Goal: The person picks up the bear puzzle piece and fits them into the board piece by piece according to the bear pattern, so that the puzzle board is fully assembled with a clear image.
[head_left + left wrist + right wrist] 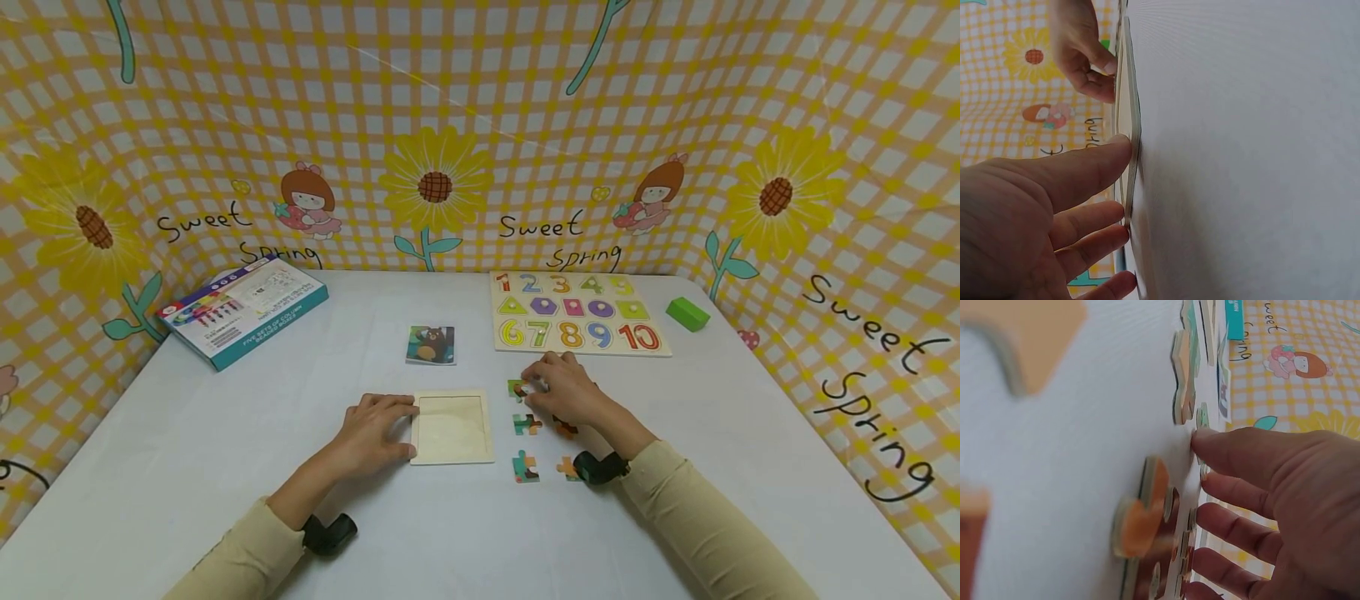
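Note:
My left hand (375, 429) rests against the left edge of a shallow square wooden puzzle tray (489, 429), thumb near its lower corner and fingers along the side. In the left wrist view the thumb of that hand (1016, 212) touches the tray's rim (1135, 119). To the right, my right hand (566, 387) has thumb and index finger at a green and brown puzzle piece (514, 389) on the table. Other jigsaw pieces lie around: one teal and brown piece (527, 425), one teal and orange piece (526, 467), and several partly hidden under the right hand and wrist.
A small bear picture card (431, 345) lies behind the tray. At the back right is a number-and-shape board (581, 312), with a green block (687, 314) beside it. A teal and white box (243, 308) lies at the back left. Patterned cloth walls surround the table.

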The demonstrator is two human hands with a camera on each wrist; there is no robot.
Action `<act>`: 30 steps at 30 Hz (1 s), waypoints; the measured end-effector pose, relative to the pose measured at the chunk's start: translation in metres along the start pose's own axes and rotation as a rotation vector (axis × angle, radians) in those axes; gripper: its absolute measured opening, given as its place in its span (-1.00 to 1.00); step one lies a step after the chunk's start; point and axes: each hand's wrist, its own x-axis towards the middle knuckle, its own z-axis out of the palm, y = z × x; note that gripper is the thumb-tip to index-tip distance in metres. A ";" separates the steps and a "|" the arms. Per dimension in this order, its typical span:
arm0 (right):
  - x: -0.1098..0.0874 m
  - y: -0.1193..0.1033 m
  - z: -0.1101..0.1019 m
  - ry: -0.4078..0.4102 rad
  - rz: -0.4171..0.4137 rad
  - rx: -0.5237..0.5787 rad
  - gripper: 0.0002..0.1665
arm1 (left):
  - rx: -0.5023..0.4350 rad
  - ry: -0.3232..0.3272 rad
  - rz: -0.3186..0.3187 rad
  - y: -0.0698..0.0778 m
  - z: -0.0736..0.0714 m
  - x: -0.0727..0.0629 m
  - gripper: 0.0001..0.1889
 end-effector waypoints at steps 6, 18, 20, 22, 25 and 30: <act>0.000 0.001 0.001 0.013 -0.015 -0.007 -0.64 | 0.004 -0.002 -0.002 0.000 0.001 0.000 -0.47; 0.002 0.004 0.002 0.035 -0.038 -0.028 -0.67 | 0.002 -0.005 0.005 0.003 0.005 0.004 -0.46; 0.002 0.004 0.002 0.038 -0.044 -0.031 -0.67 | -0.001 -0.004 0.007 0.004 0.005 0.005 -0.46; 0.002 0.004 0.002 0.037 -0.045 -0.034 -0.67 | -0.004 -0.003 0.007 0.005 0.006 0.006 -0.46; 0.002 0.004 0.002 0.034 -0.039 -0.038 -0.68 | -0.005 -0.003 0.006 0.007 0.008 0.007 -0.46; 0.002 0.003 0.003 0.036 -0.035 -0.039 -0.70 | -0.004 -0.001 0.009 0.009 0.010 0.009 -0.46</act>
